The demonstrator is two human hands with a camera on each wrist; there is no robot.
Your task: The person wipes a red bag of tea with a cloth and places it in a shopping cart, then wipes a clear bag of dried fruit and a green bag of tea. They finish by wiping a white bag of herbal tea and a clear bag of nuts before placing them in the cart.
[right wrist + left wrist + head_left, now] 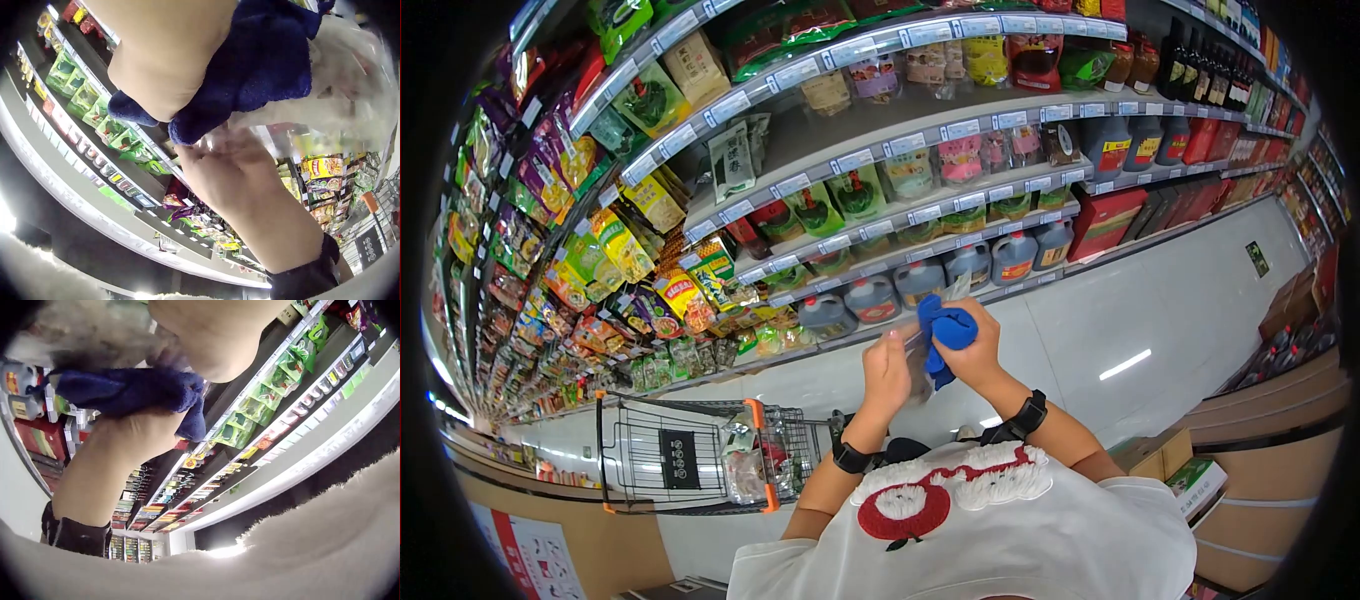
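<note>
Both hands are raised close together in front of the chest in the head view. My right hand [977, 352] grips a bunched blue cloth [952, 328], whose folds hang below the fist. Beside it my left hand [887, 372] holds a clear plastic package [350, 94], with the thumb pointing up. The right wrist view shows the cloth [262, 69] lying against this package, which has pale contents that are blurred. Part of the left hand [234, 165] is hidden there behind the cloth and plastic. In the left wrist view, the cloth [119, 390] wraps over the right hand's fingers.
Shelves of bagged foods [625, 245] curve along the left and front. Large dark jugs [920, 282] line the bottom shelf. A shopping cart [700, 455] with plastic-packed goods stands at the lower left. Cardboard boxes [1160, 455] are at the lower right, beside the tiled floor [1090, 350].
</note>
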